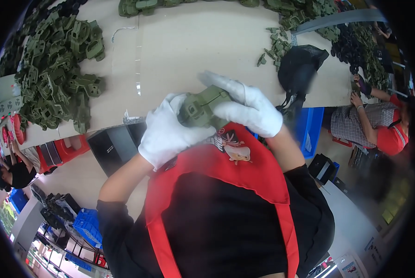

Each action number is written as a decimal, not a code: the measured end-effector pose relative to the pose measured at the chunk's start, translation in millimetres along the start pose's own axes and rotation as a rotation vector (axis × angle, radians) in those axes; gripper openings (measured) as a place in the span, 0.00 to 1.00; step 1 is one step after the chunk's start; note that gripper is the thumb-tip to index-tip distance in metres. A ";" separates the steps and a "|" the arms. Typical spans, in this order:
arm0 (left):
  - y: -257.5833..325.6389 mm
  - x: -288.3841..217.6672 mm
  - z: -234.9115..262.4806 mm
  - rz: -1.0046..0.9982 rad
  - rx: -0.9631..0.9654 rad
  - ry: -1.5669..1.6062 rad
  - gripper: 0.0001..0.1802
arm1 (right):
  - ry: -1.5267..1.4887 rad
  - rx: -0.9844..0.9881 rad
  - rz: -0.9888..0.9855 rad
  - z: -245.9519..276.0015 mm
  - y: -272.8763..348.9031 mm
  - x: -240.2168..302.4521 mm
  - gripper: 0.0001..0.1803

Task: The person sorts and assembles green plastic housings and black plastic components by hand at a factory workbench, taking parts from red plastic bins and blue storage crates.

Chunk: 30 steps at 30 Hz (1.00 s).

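Observation:
Between my two white-gloved hands, in front of my red apron, is an olive-green molded plastic part point(200, 107) with a squarish raised opening and a seam. My left hand point(169, 132) wraps round its left and lower side, thumb along the near edge. My right hand point(253, 104) lies against its right side, with the upper fingers stretched past its far edge and slightly blurred. The palms hide much of the part's sides and underside.
A large heap of similar green parts point(54, 74) covers the table's left. Small green pieces point(277, 48) and a black mesh bag point(300, 69) lie at the right. A blue crate point(310, 132) stands below the table edge. Other people sit at both sides.

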<state>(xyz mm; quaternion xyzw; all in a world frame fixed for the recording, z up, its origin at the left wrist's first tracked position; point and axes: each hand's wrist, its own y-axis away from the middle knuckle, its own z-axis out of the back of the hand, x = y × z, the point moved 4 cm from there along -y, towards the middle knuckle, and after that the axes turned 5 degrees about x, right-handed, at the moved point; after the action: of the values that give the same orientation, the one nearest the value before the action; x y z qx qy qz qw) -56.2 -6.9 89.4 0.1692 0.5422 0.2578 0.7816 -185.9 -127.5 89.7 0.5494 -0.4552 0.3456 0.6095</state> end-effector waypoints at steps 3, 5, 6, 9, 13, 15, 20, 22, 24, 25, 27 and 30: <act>-3.2 9.4 -0.6 0.058 -0.059 0.064 0.42 | 0.158 -0.289 0.103 -17.8 -1.3 -8.2 0.33; -4.1 11.2 -6.7 0.025 -0.087 0.028 0.42 | 0.269 -0.457 0.254 -29.4 -0.3 -16.5 0.33; -4.0 10.0 -8.8 -0.008 -0.116 -0.008 0.41 | 0.277 -0.521 0.266 -33.2 1.9 -14.4 0.33; -2.1 4.3 -2.5 0.016 -0.090 0.055 0.40 | 0.176 -0.373 0.133 -26.1 -0.3 -2.0 0.32; -3.8 9.6 -3.2 0.000 -0.002 0.168 0.38 | -0.224 -0.256 0.076 -13.6 -3.0 -10.1 0.31; -4.8 7.4 -1.0 -0.001 0.000 0.121 0.37 | 0.102 -0.219 0.095 -6.5 -2.8 -8.9 0.29; -7.6 1.3 5.1 -0.030 0.033 0.040 0.37 | 0.018 -0.142 0.122 -3.1 -4.1 -12.0 0.29; -11.2 -1.4 1.0 -0.027 0.085 -0.043 0.36 | 0.000 -0.105 0.094 -5.0 -4.1 -14.4 0.29; -21.5 10.1 -2.6 -0.035 0.127 0.009 0.36 | 0.093 -0.172 0.010 -3.2 -7.2 -21.6 0.32; -27.1 15.4 -4.3 -0.049 0.169 0.056 0.36 | -0.007 -0.208 -0.037 -4.0 -9.0 -22.2 0.27; -36.8 22.6 -8.1 -0.012 0.281 0.203 0.34 | -0.075 -0.208 -0.082 -4.5 -12.4 -30.4 0.25; -46.9 36.8 -17.5 0.027 0.350 0.363 0.33 | -0.133 -0.221 -0.119 -2.4 -20.8 -42.5 0.19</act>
<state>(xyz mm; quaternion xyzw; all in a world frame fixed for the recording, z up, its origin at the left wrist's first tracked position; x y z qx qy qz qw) -51.9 -23.5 29.7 0.2601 0.7077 0.1969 0.6267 -181.0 -125.1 42.7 0.5268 -0.4962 0.2196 0.6542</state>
